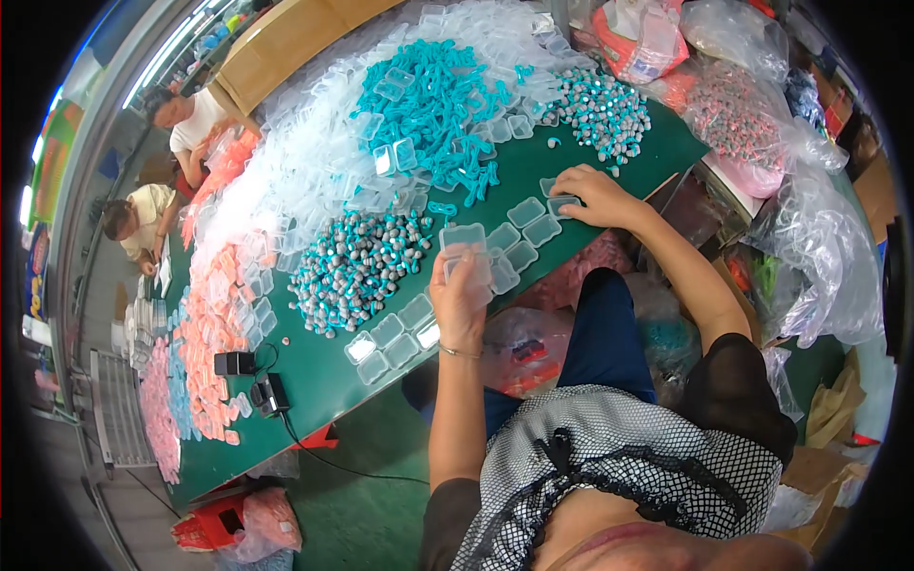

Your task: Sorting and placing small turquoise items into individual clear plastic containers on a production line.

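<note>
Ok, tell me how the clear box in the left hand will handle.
The clear box is probably light, its see-through walls looking thin. It seems fairly stiff, showing no obvious sag in the left hand. Pushed, it may slide, its flat face looking smooth.

A: What was the held case (464,238) made of?
B: Clear plastic, smooth and slightly cloudy. The laid-out cases (387,329) were see-through plastic too, throwing back bright glints.
A: And the tabletop (319,381)?
B: It was smooth and green, with a low, mostly matt sheen.
A: What finish did the teal pieces (419,95) have?
B: A shiny one, like moulded plastic; the small grey-and-teal pieces (362,262) looked smooth, rounded and glossy.
A: Which surfaces looked softer or different?
B: The bags (824,262) were crinkled, glossy film. The carton (286,48) was matt brown cardboard, the checked garment (619,447) mesh-textured cloth, and the bracelet (460,352) shiny metal.
</note>
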Tool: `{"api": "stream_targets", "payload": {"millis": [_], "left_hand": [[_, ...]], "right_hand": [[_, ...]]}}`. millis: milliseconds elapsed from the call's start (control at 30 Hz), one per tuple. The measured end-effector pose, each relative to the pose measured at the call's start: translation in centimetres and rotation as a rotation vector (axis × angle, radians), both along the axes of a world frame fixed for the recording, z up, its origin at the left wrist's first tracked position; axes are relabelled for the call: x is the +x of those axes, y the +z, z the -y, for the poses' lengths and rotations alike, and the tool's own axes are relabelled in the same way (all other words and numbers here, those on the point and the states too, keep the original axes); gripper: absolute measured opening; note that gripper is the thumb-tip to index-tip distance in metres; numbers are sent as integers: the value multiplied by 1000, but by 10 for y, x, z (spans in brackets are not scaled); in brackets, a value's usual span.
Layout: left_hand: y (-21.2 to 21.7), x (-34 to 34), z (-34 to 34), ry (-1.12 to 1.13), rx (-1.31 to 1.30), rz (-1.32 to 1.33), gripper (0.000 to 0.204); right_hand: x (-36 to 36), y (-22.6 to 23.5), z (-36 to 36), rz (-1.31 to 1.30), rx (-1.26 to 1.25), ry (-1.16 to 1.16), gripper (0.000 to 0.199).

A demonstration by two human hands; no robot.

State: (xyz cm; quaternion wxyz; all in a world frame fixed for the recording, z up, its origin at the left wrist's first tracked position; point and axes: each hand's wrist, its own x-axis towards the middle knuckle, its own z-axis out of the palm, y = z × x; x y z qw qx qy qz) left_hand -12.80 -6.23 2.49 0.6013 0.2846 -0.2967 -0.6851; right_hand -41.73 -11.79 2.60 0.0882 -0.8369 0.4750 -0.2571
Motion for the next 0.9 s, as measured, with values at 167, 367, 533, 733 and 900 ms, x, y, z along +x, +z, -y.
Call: {"api": "stream_targets", "payload": {"millis": [167, 367, 533, 733, 900], "left_hand": [[-2, -5, 1, -3, 11, -38, 18], [-2, -5, 2, -23, 74, -213, 24], [-1, -4, 5, -2, 34, -246, 23], [6, -4, 4, 24, -67, -225, 19], [3, 14, 7, 187, -16, -457, 17]], "right_hand": [[-3, -4, 4, -83, -39, 55, 27], [16, -2, -10, -47, -6, 2, 27], [56, 25, -18, 271, -21, -41, 29], [122, 31, -31, 935, 775, 172, 26], [128, 39, -30, 1099, 566, 187, 25]]}}
